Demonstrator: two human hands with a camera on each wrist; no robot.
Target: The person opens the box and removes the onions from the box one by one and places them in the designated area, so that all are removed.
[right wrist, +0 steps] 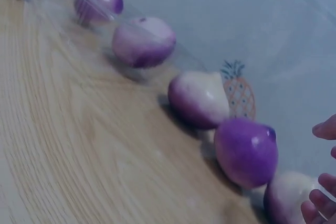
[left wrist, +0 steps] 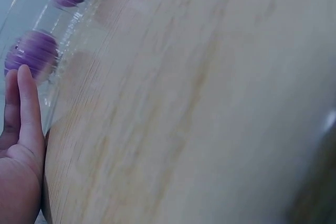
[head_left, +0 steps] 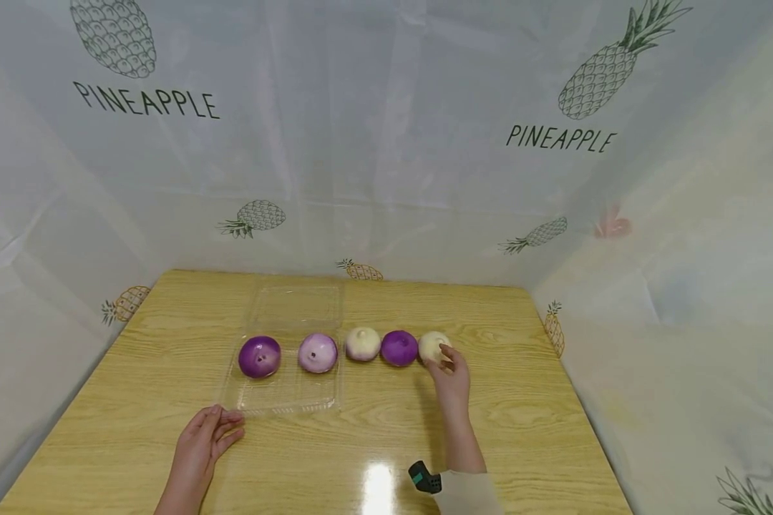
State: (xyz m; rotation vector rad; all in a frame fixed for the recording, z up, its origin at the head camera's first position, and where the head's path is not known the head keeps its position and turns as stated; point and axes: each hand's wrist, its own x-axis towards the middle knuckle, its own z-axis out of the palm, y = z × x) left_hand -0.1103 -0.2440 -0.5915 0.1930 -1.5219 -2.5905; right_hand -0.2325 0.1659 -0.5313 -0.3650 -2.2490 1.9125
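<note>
My right hand (head_left: 452, 372) is at the rightmost onion (head_left: 433, 345), pale on top and purple below. Its fingers are spread beside that onion in the right wrist view; whether they touch it is hard to tell. Left of it stand a deep purple onion (head_left: 399, 348) and another pale-topped onion (head_left: 363, 344). A clear plastic container (head_left: 286, 408) lies with its lid folded back, holding a dark purple onion (head_left: 260, 357) on its left and a lilac onion (head_left: 318, 352) on its right. With fingers extended, my left hand (head_left: 200, 443) touches the container's front left corner.
Everything stands on a wooden table (head_left: 522, 429) with a bright glare spot near its front. A pale curtain (head_left: 386, 143) printed with pineapples hangs behind and at the sides. A small black device (head_left: 424, 478) sits on my right wrist by the sleeve.
</note>
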